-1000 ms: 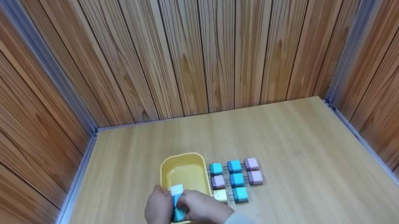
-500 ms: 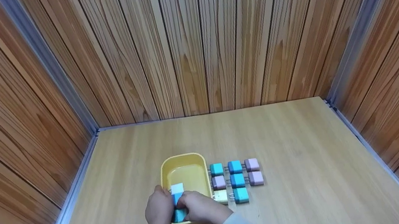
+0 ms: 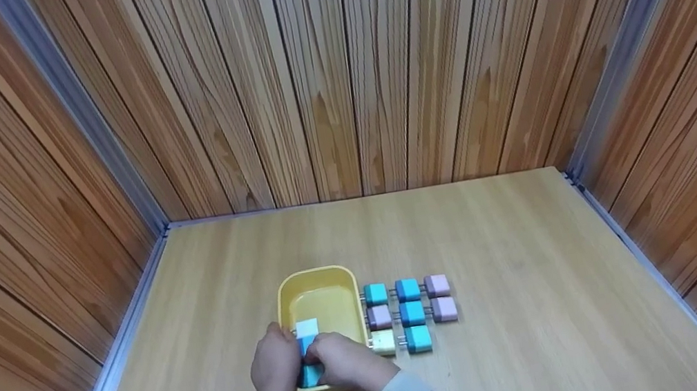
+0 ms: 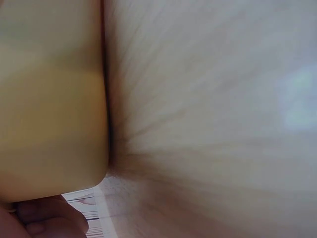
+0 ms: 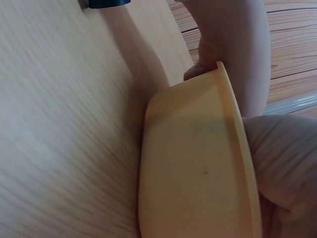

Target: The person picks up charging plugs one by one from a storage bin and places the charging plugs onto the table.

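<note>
A yellow tray (image 3: 326, 276) stands on the table with a column of chargers along its left wall: a white charger (image 3: 306, 328), a blue charger (image 3: 306, 344) and a teal charger (image 3: 311, 374) nearest the person. My right hand (image 3: 346, 360) reaches over the tray's right side and pinches the teal charger between thumb and bent index finger. At the tray's left side, my left hand (image 3: 276, 368) grips the wall, its curled fingers (image 4: 52, 215) against the outside. The right wrist view shows the tray's outer wall (image 5: 193, 163) with the right hand over its rim.
Right of the tray, chargers with metal prongs pointing left lie in rows: teal (image 3: 375, 294), blue (image 3: 407, 289), pink (image 3: 437, 285), purple (image 3: 379, 317), pale yellow (image 3: 383, 342) and others. Wood-panelled walls (image 3: 331, 86) enclose the table (image 3: 518, 336) at the back and sides.
</note>
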`<state>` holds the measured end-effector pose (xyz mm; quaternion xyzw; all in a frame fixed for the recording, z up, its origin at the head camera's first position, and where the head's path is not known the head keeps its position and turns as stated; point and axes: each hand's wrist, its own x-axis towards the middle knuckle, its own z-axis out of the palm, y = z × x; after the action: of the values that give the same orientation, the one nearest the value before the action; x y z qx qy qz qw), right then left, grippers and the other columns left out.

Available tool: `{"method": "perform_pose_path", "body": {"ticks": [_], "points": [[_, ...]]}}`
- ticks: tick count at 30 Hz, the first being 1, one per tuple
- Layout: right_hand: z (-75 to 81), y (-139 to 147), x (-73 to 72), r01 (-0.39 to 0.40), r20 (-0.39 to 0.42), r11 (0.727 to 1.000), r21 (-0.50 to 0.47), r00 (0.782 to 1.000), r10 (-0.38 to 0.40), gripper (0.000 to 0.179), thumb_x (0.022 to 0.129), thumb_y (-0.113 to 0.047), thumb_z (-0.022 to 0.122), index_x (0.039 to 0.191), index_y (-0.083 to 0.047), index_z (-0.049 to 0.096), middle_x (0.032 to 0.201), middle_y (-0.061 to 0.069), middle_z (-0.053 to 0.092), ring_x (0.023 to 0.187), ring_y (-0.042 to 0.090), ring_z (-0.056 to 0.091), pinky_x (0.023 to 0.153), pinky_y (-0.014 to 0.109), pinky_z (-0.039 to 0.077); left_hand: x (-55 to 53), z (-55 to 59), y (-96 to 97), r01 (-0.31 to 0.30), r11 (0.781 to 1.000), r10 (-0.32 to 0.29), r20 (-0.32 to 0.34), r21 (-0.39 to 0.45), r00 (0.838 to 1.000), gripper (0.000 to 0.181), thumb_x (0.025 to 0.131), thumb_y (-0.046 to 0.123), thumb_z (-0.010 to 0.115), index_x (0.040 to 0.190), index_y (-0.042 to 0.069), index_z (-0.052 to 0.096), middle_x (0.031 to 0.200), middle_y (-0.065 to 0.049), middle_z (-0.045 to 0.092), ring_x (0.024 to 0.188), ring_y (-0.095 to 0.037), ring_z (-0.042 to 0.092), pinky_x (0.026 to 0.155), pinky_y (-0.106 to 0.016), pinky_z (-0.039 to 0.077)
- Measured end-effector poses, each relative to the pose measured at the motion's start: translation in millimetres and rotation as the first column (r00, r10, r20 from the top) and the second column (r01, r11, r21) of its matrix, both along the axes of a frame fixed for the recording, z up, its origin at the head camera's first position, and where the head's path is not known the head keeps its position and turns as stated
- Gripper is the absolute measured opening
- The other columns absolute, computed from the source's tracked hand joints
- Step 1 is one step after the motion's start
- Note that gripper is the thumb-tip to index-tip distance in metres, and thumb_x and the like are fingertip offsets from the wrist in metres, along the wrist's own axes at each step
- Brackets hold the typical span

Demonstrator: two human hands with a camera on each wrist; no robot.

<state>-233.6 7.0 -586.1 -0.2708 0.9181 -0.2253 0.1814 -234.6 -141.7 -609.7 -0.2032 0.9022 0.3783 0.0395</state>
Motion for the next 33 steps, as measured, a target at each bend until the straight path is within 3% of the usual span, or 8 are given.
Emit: {"method": "perform_pose_path", "body": {"ticks": [8, 15, 22, 33], "points": [[-1.0, 1, -0.3, 0.003, 0.028, 0.999, -0.035, 1.0, -0.002, 0.032, 0.084, -0.007, 0.083, 0.111, -0.021, 0.078, 0.101, -0.009, 0.071, 0.089, 0.002, 0.061, 0.089, 0.028, 0.054, 0.5, 0.6, -0.6, -0.01, 1.0, 0.01, 0.005, 0.026, 1.0, 0.035, 0.109, 0.033, 0.04, 0.121, 0.005, 0.057, 0.091, -0.009, 0.063, 0.078, -0.025, 0.06, 0.074, -0.04, 0.052], [-2.8, 5, -1.8, -0.106, -0.122, 0.994, -0.022, 0.987, 0.102, 0.028, 0.08, -0.009, 0.084, 0.106, -0.018, 0.08, 0.094, -0.008, 0.069, 0.083, 0.004, 0.056, 0.082, 0.024, 0.052, -0.4, -2.6, -1.1, 0.013, 0.999, -0.015, -0.047, -0.047, 0.999, 0.032, 0.106, 0.025, 0.038, 0.113, 0.002, 0.06, 0.089, -0.012, 0.067, 0.072, -0.025, 0.061, 0.068, -0.045, 0.053], [0.6, 10, -4.1, -0.085, -0.004, 0.994, -0.07, 0.996, 0.085, 0.033, 0.085, -0.01, 0.083, 0.115, -0.022, 0.078, 0.105, -0.012, 0.071, 0.091, 0.001, 0.058, 0.091, 0.026, 0.053, -1.8, -1.7, 0.1, 0.006, 0.999, -0.007, -0.04, -0.042, 0.999, 0.031, 0.107, 0.026, 0.04, 0.114, 0.003, 0.059, 0.09, -0.011, 0.067, 0.074, -0.026, 0.06, 0.073, -0.046, 0.053], [3.0, 15, -5.4, -0.076, 0.04, 0.994, -0.075, 0.996, 0.08, 0.034, 0.086, -0.013, 0.083, 0.116, -0.029, 0.077, 0.104, -0.017, 0.069, 0.091, 0.0, 0.058, 0.095, 0.028, 0.053, -2.1, -0.8, 0.0, -0.008, 1.0, 0.008, -0.004, -0.002, 1.0, 0.034, 0.108, 0.027, 0.039, 0.124, 0.002, 0.057, 0.1, -0.013, 0.067, 0.082, -0.028, 0.06, 0.085, -0.052, 0.054]]}}
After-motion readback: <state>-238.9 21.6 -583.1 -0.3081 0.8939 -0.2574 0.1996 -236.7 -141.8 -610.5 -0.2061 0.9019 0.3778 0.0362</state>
